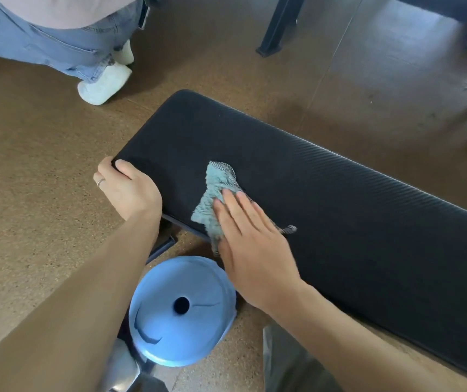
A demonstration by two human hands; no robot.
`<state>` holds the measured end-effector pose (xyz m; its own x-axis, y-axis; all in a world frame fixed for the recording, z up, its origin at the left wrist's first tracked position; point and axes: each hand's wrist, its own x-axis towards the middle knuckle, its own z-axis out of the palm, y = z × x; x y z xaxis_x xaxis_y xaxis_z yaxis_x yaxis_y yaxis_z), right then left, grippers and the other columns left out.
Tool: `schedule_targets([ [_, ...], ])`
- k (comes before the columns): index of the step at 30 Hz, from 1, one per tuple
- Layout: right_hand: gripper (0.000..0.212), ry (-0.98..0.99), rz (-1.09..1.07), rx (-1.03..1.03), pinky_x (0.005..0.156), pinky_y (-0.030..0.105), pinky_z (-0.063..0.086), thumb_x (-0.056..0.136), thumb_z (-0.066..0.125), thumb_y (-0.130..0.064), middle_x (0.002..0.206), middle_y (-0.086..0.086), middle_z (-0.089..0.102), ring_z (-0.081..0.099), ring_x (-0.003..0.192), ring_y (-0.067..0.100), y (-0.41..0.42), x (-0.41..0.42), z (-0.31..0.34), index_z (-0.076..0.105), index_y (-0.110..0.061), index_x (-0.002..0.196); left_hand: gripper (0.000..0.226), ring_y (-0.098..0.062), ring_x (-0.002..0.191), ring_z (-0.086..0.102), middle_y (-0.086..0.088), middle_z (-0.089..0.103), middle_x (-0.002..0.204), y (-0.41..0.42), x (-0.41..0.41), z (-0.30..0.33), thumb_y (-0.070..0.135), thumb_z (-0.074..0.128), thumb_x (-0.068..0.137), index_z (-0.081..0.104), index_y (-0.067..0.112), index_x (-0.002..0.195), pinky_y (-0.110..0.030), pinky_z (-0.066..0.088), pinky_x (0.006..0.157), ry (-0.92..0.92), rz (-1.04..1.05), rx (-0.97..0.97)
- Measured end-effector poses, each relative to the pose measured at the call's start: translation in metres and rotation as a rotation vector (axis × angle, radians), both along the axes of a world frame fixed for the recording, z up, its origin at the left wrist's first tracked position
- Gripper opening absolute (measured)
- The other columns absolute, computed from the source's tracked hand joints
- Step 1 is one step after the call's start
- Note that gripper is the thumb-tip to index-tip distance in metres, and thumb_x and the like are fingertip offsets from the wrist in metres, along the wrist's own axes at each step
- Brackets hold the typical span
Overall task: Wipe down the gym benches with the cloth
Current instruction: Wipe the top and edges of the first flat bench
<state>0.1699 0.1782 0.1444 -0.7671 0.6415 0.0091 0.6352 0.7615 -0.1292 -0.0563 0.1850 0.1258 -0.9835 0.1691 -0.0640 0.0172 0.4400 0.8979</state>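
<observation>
**One cloth, one bench pad, two hands at work**

Across the middle of the head view runs one black padded gym bench (339,207), its ribbed top slanting from about 10 o'clock down to 4 o'clock. One blue-grey cloth (215,199) lies crumpled on the pad near its left end, with a frayed grey corner sticking out toward 3 o'clock from under the palm. The right hand (252,244) lies flat on the cloth, fingers straight and slightly spread, pressing it against the pad; the fingertips point toward 11 o'clock. The left hand (127,188) sits at 9 o'clock from the cloth, curled over the rounded corner of the bench, thumb on top of the pad and fingers wrapped down the side. One ring (100,181) shows on a finger of that hand. The two hands are near each other but apart, with bare pad between them.

At 6 o'clock, just below the bench edge, one round light-blue disc (181,309) with a dark centre hole rests on the speckled brown floor (28,222). At 11 o'clock a second person stands, seen only as blue jeans (51,43) and two white shoes (105,83). At 1 o'clock one black metal leg (276,26) of some frame meets the floor.
</observation>
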Motion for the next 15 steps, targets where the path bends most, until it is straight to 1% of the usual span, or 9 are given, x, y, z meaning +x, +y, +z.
schedule_targets([
  [3,0.059,-0.053,-0.062,0.016,0.127,0.04,0.024,0.108,0.026,-0.034,0.169,0.009,0.027,0.024,0.157,0.024,-0.003,0.04,0.005,0.029,-0.009,0.162,0.042,-0.015,0.113,0.046,-0.005,0.044,0.142,-0.006,0.0,-0.001,0.026,0.026,0.108,0.045,0.01,0.142,-0.018,0.031,0.089,-0.002,-0.035,0.013],
  [6,0.058,-0.045,-0.093,0.015,0.127,0.041,0.024,0.107,0.024,-0.034,0.166,0.008,0.033,0.029,0.155,0.026,-0.004,0.041,0.005,0.035,-0.009,0.159,0.042,-0.018,0.116,0.048,-0.005,0.043,0.141,-0.006,-0.001,0.0,0.027,0.027,0.108,0.045,0.01,0.142,-0.022,0.034,0.091,0.0,-0.045,0.024],
  [8,0.059,-0.029,-0.026,0.006,0.127,0.042,0.023,0.106,0.023,-0.033,0.166,0.007,0.034,0.028,0.155,0.027,0.004,0.018,0.004,0.037,-0.01,0.159,0.042,-0.017,0.117,0.048,-0.004,0.042,0.142,-0.005,-0.004,0.001,0.028,0.027,0.108,0.044,0.011,0.143,-0.023,0.034,0.093,-0.023,-0.06,0.01],
  [10,0.059,-0.002,0.078,-0.014,0.128,0.042,0.019,0.106,0.022,-0.033,0.168,0.006,0.032,0.024,0.157,0.027,0.014,-0.015,0.005,0.035,-0.012,0.16,0.044,-0.018,0.123,0.047,-0.004,0.04,0.146,-0.006,-0.006,0.002,0.029,0.026,0.109,0.042,0.012,0.146,-0.023,0.031,0.095,-0.05,-0.086,0.0],
  [12,0.059,0.05,0.147,-0.019,0.128,0.042,0.019,0.104,0.024,-0.031,0.166,0.009,0.035,0.027,0.155,0.03,0.02,-0.055,0.004,0.039,-0.01,0.158,0.045,-0.018,0.129,0.042,-0.002,0.039,0.149,-0.009,-0.01,0.006,0.03,0.025,0.109,0.04,0.015,0.149,-0.022,0.026,0.096,-0.104,-0.117,0.003],
  [14,0.061,0.098,0.182,-0.019,0.126,0.043,0.02,0.102,0.025,-0.03,0.163,0.011,0.039,0.031,0.152,0.033,0.022,-0.099,0.004,0.042,-0.009,0.156,0.05,-0.017,0.136,0.04,0.0,0.04,0.152,-0.014,-0.019,0.01,0.039,0.024,0.107,0.041,0.018,0.15,-0.022,0.023,0.104,-0.233,-0.133,0.068],
  [15,0.06,0.106,0.197,-0.024,0.126,0.043,0.018,0.102,0.024,-0.03,0.163,0.011,0.038,0.029,0.152,0.034,0.022,-0.118,0.004,0.041,-0.009,0.156,0.059,-0.017,0.138,0.041,0.001,0.043,0.154,-0.017,-0.025,0.012,0.049,0.024,0.102,0.042,0.021,0.151,-0.026,0.022,0.113,-0.329,-0.131,0.118],
])
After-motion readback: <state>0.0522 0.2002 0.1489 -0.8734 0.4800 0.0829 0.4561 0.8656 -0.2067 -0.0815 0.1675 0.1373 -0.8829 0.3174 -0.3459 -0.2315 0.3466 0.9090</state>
